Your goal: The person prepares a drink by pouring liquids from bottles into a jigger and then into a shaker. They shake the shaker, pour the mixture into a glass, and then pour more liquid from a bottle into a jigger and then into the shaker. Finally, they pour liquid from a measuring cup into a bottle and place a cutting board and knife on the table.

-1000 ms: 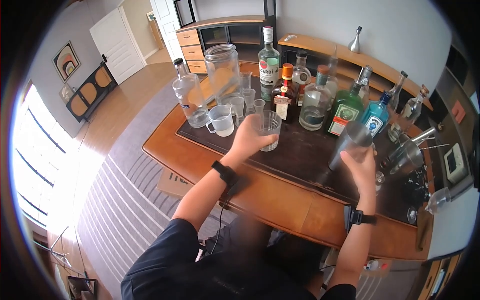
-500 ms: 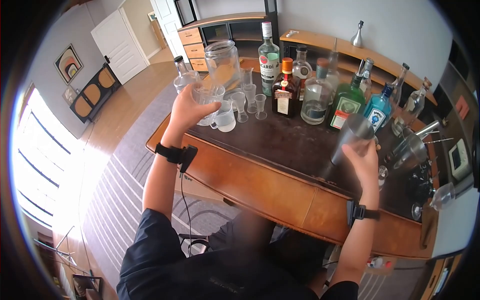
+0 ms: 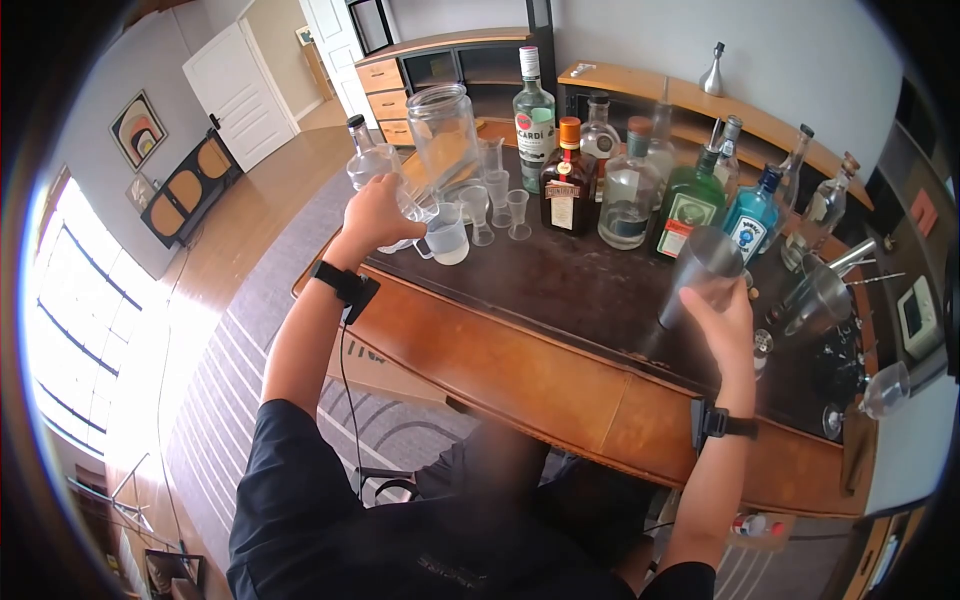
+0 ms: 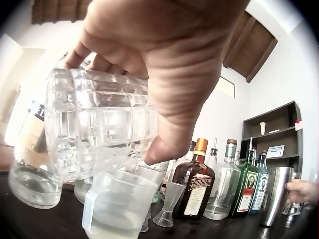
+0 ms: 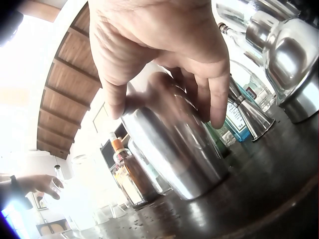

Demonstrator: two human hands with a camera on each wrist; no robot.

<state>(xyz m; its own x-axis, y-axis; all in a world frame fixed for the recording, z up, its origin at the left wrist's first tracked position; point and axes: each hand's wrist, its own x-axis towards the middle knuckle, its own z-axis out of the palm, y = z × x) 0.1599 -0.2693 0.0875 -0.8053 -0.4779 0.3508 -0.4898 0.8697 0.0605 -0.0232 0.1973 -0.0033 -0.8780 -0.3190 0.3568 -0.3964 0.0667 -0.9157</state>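
My left hand grips a cut-glass tumbler, which is tipped on its side over a frosted plastic measuring cup. In the left wrist view the tumbler's rim is at the mouth of the cup, and the cup holds some cloudy liquid. My right hand holds a steel shaker tin around its upper part; in the right wrist view the tin stands upright on the dark tabletop.
Several bottles stand along the back, among them a brown one and a green one. Small clear measures and a big glass jar are beside the cup. Stemmed glass lies at the right edge.
My left hand has carried the tumbler leftward from the table's middle to the measuring cup and tilted it. My right hand has stayed on the tin.
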